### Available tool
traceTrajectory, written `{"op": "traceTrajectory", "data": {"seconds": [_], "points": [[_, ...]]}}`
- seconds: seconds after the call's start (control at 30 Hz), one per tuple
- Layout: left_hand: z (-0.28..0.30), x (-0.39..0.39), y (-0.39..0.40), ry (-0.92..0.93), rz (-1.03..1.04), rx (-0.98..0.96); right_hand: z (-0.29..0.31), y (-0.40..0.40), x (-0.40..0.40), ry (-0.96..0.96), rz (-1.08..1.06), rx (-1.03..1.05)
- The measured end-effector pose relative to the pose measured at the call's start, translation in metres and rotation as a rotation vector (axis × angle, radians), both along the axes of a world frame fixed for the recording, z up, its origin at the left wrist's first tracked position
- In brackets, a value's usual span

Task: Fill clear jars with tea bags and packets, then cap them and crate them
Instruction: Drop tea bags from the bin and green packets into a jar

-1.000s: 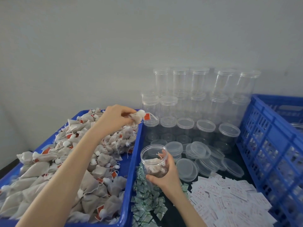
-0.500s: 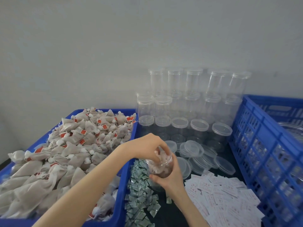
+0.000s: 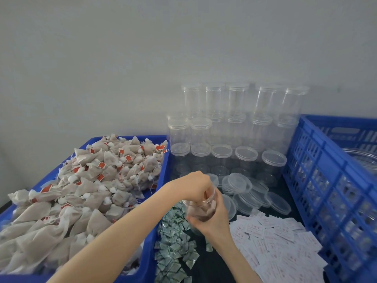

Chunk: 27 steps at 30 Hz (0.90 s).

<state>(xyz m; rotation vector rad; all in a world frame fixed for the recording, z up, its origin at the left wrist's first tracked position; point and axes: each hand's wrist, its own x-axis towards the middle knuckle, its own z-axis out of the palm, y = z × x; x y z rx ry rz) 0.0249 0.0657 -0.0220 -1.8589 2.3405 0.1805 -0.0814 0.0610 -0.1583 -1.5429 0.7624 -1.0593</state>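
Early days: my right hand (image 3: 214, 218) grips the jar (image 3: 201, 209), left hand's (image 3: 191, 185) fingers curled into its mouth stuffing tea bags; packets, cap, crating all left.

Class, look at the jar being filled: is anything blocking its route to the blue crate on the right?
Nothing visible blocks it. The jar, held in the right hand, sits left of the crate; only loose lids and paper slips lie flat between them. It has no lid yet, and the left hand is at its mouth.
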Motion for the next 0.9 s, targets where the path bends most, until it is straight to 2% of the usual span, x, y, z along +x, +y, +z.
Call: {"op": "traceTrajectory", "data": {"seconds": [0.17,0.27,0.33,0.43,0.47,0.53,0.6,0.67,0.77,0.9], "points": [[-0.007,0.004,-0.003,0.112,-0.002,0.163,-0.006,0.005,-0.006,-0.005,-0.038,0.001],[-0.005,0.012,0.003,0.284,0.025,0.226,-0.013,0.009,-0.012,-0.011,-0.054,0.001],[-0.003,0.017,0.007,0.410,0.056,0.136,-0.017,0.008,-0.015,-0.017,-0.062,0.010],[-0.007,0.031,0.005,0.535,0.205,-0.131,-0.017,0.003,-0.022,-0.017,-0.088,0.007],[-0.011,0.036,0.002,0.466,0.276,-0.203,-0.018,0.000,-0.024,-0.011,-0.094,0.002],[-0.026,0.045,-0.003,0.165,0.389,-0.199,-0.020,-0.005,-0.029,-0.012,-0.098,-0.007],[-0.047,0.047,-0.004,-0.104,0.431,-0.044,-0.021,-0.008,-0.033,-0.027,-0.098,-0.002],[-0.073,0.044,-0.004,-0.265,0.410,0.108,-0.021,-0.010,-0.037,-0.035,-0.107,-0.019],[-0.102,0.043,-0.004,-0.417,0.378,0.220,-0.018,-0.008,-0.039,-0.025,-0.124,-0.035],[-0.111,0.045,-0.008,-0.460,0.366,0.245,-0.017,-0.007,-0.041,-0.032,-0.129,-0.043]]}}
